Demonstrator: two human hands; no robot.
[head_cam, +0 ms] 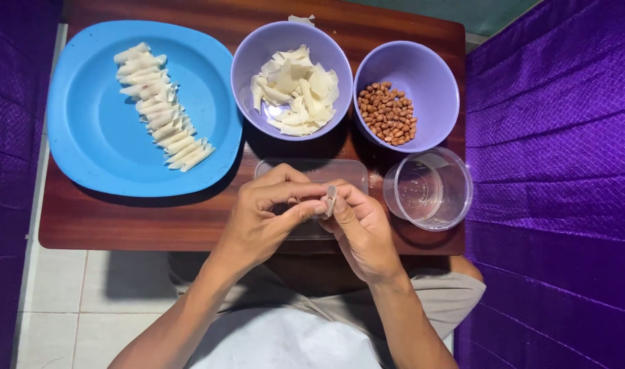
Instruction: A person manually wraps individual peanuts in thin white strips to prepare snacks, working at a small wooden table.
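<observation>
I have both hands meeting over the near edge of the tabletop (121,225), just above a shallow clear tray (340,171). My left hand (261,219) and right hand (360,229) each have their grip pressed together on one small wrapper piece (331,200), thumb and fingertips pinching it from either side; held close between both hands like this, it looks to me as though it is being folded or rolled tight. The piece is pale, thin and narrow, standing nearly on edge between the fingers, and I cannot tell whether anything is inside it. Along the far edge stand a purple bowl (251,48) of flat pale wrapper squares and, to its right, a second purple bowl (435,75) of brown peanuts (387,113), both within easy reach. A clear cup (456,198) sits at the near right corner. The blue plate (87,123) at the left edge carries a row of rolled pale pieces (162,106), laid side by side.
</observation>
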